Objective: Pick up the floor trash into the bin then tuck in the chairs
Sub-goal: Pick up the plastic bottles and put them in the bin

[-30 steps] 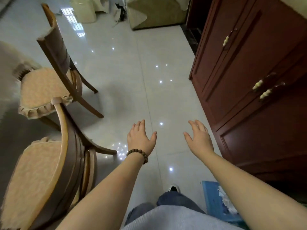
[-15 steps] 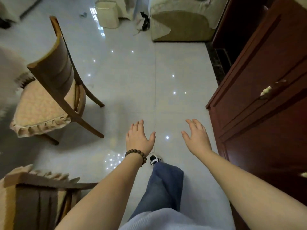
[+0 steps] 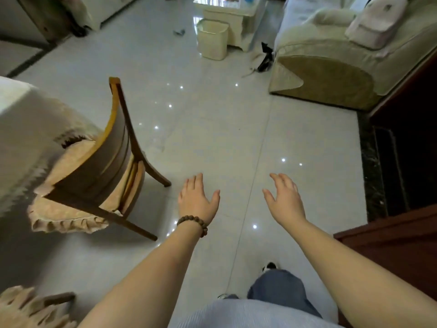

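Observation:
A cream bin (image 3: 212, 40) stands far ahead on the glossy tile floor. A small dark scrap of trash (image 3: 179, 32) lies left of it, and a black-and-white piece (image 3: 264, 58) lies by the sofa's corner. A wooden chair (image 3: 99, 176) with a frilled cushion stands pulled out from the cloth-covered table (image 3: 21, 129) on the left. A second chair's edge (image 3: 30, 306) shows at bottom left. My left hand (image 3: 197, 201), with a bead bracelet, and my right hand (image 3: 285, 197) hover empty over the floor, fingers spread.
A pale green sofa (image 3: 343, 60) with a pink backpack (image 3: 378, 18) fills the upper right. A dark red cabinet (image 3: 397, 252) lines the right side. A low cream table (image 3: 233, 13) stands behind the bin. My jeans leg and shoe (image 3: 269, 267) show below.
The view has moved forward along the cabinet and lifted, bringing the bin, trash and sofa closer. The near chair slid to the bottom left corner. Both hands stay spread and empty.

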Available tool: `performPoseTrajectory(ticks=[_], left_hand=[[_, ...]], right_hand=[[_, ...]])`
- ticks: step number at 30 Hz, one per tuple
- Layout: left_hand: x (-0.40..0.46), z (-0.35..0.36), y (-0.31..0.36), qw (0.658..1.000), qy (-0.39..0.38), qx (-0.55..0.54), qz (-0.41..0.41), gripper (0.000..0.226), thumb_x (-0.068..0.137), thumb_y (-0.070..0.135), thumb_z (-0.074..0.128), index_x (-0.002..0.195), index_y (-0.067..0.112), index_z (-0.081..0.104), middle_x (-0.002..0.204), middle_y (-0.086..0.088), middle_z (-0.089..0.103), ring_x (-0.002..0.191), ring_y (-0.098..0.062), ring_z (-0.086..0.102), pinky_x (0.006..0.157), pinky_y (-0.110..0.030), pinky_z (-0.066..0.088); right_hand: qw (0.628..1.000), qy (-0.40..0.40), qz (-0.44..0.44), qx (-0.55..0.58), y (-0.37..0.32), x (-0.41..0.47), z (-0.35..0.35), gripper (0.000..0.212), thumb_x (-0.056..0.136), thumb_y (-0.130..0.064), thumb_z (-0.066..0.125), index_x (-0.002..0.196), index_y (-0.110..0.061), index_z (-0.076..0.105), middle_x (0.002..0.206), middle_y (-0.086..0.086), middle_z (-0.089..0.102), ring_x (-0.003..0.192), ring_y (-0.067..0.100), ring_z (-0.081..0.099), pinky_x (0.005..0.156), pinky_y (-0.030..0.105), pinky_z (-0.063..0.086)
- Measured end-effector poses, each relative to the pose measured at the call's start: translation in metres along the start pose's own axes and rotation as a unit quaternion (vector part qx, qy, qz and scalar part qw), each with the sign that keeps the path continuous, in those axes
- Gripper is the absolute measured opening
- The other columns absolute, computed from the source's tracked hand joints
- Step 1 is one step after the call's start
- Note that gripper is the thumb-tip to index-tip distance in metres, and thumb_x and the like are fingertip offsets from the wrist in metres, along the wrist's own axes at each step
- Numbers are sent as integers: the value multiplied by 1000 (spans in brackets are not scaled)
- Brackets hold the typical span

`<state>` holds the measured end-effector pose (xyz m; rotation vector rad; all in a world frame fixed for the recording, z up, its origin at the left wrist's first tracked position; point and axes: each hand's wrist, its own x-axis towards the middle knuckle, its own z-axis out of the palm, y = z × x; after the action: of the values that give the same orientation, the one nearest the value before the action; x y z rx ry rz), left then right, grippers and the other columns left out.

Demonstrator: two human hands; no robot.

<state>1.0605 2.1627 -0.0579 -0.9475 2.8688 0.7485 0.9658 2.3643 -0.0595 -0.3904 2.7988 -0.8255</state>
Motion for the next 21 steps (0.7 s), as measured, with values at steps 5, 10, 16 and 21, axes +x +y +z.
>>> performPoseTrajectory(ticks=[5,10,16,21], left_hand=[[116,13,20,998,26,-9,-52,72,91,52,46,149,16,21,156,-4,26,145,-21,15,117,-41,18],[254,22,56,992,61,-24,-112,72,91,51,46,149,16,23,155,-4,27,145,-22,17,117,-40,18],[397,-2,92,974,101,-50,-196,72,91,50,47,149,15,22,155,-6,27,145,-23,16,118,-40,15],[472,-18,86,953,120,-59,-272,73,90,52,47,149,16,24,155,-7,28,144,-24,19,118,-40,17]], right_hand=[[998,-38,-56,1,-12,144,8,50,95,-32,50,142,-19,37,152,9,28,140,24,24,113,38,24],[990,-77,-114,-15,-25,317,3,51,95,-33,49,142,-19,36,153,10,28,140,24,24,115,39,23],[976,-113,-178,-60,-67,501,-20,51,93,-30,54,139,-14,41,149,15,34,137,29,30,112,40,28],[956,-161,-233,-72,-125,603,4,50,93,-30,53,139,-14,41,149,14,34,137,29,29,111,40,27]])
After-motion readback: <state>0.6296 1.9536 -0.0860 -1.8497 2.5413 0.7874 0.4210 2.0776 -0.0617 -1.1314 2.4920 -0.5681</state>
